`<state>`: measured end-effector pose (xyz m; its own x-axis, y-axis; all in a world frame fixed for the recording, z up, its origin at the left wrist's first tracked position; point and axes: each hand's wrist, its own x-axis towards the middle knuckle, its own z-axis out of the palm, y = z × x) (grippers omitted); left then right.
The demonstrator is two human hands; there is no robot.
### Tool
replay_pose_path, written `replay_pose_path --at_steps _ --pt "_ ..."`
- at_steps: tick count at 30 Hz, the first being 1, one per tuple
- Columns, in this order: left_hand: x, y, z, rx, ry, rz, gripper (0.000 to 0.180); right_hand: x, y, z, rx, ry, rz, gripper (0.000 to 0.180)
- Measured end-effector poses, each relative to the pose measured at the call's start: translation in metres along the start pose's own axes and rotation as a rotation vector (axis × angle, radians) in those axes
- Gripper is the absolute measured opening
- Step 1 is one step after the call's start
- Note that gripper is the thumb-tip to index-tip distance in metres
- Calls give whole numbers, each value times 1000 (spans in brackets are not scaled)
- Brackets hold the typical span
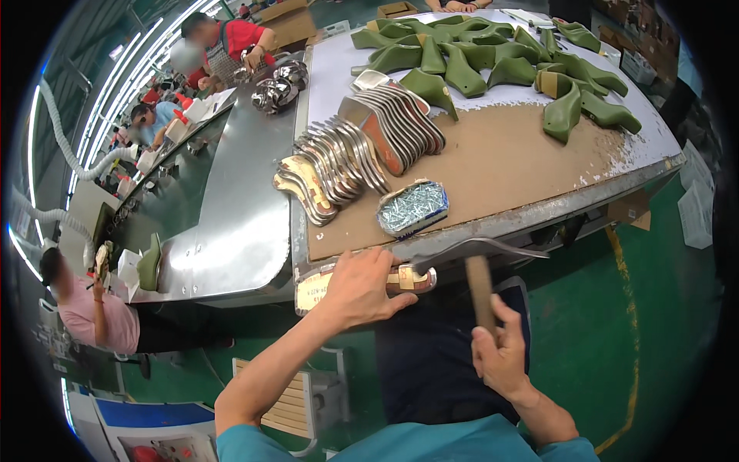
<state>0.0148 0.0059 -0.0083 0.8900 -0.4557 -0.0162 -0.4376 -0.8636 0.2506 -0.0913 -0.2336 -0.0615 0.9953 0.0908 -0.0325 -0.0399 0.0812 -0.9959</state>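
Observation:
At the near edge of the table, my left hand (356, 286) is closed over an insole (312, 291), cream with printing at one end and brown at the other. My palm and fingers hide its middle. My right hand (502, 339) grips the wooden handle (480, 292) of a hammer, whose long, curved grey metal head (473, 248) is raised near the table edge. One tip of that head overlaps the insole's right end in view; whether they touch, I cannot tell. Just beyond, a blue-edged tub of small nails (414, 208) stands on the brown board.
Stacked insoles with shiny metallic edges (339, 162) lean beyond the tub. Green shoe lasts (466, 69) lie heaped at the far side. A steel-topped bench (239, 223) adjoins on the left, with people working beyond it. A slatted chair (285, 404) stands low on the left.

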Motion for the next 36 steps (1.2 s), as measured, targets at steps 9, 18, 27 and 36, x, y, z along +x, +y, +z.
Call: replay_pose_path --at_steps 9,18,27,36 --pt "1 -2 3 -6 49 25 56 8 -10 -10 -41 -11 5 53" --pt "3 3 4 -16 72 5 59 20 -16 -13 -445 -136 -290 50" --pt "3 5 5 191 -19 21 65 35 -21 -32 -641 -35 -668 44" --pt "-37 -100 -92 -739 790 -432 51 135 -16 -166 -1515 357 -281 42"
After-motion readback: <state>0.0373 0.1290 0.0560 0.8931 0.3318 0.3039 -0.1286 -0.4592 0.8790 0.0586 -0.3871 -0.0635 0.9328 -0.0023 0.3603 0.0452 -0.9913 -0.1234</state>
